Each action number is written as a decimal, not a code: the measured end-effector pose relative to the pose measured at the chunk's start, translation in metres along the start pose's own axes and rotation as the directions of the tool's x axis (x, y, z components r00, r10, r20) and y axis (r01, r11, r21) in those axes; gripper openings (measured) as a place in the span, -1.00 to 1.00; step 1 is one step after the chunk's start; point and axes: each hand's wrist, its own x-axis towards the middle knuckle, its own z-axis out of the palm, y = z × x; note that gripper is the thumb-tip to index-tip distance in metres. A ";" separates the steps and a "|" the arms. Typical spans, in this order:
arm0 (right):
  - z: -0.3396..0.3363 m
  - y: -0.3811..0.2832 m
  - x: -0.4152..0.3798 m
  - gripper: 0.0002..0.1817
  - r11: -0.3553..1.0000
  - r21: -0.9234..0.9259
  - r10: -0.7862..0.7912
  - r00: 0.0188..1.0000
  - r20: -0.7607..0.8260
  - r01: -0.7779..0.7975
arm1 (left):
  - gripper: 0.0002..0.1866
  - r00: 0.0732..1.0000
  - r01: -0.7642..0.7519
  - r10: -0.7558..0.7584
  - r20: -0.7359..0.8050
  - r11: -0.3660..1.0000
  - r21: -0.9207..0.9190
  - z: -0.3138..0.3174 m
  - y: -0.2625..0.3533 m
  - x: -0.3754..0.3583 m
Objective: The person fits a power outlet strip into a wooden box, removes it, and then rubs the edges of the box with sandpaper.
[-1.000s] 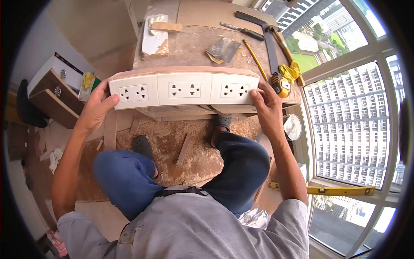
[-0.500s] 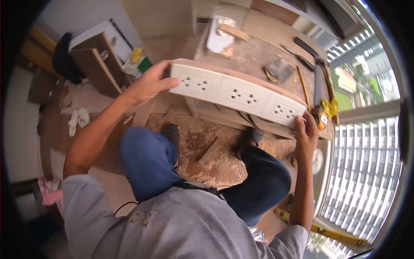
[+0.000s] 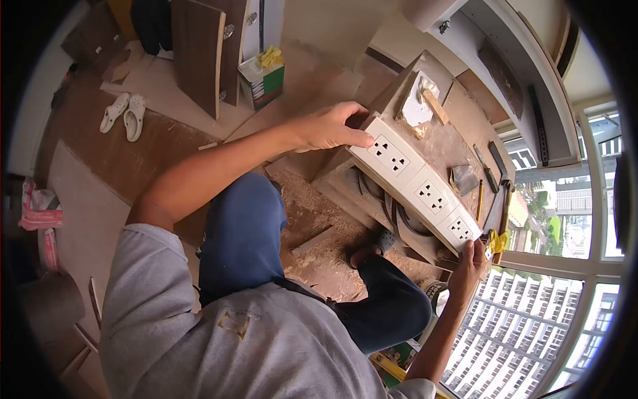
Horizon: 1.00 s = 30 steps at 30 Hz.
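A long white power outlet panel with three pairs of sockets is held between my hands, its sockets facing me. My left hand grips the upper left end, thumb over the front face and fingers behind. At the lower right end, my right hand pinches the panel with its thumb on the front; the fingers behind are partly hidden. The panel slants down to the right along the front edge of the wooden workbench. Coiled dark cable shows beneath it.
On the bench lie a wood offcut, a sandpaper-like sheet, a pencil and a hammer. A green-and-white tin stands beside dark wooden boards. White clogs rest on the floor; a window borders the right.
My view has turned, and the panel now slants more steeply, down to the right. It sits closer along the bench front. Both hands have kept hold of its ends.
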 end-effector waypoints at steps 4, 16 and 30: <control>-0.009 0.005 0.003 -0.68 0.999 0.021 0.038 0.998 0.057 -0.040 | -0.15 0.999 -0.040 0.040 0.001 0.999 -0.011 -0.001 -0.008 0.002; -0.008 0.006 -0.001 -0.60 0.998 0.009 0.070 0.997 0.023 -0.070 | -0.20 0.993 -0.111 0.114 -0.020 0.986 0.128 -0.005 -0.016 0.004; -0.002 0.013 -0.009 -0.62 0.996 0.071 -0.051 0.996 -0.076 0.056 | -0.23 0.998 -0.066 0.062 0.030 0.988 0.138 0.004 0.002 -0.006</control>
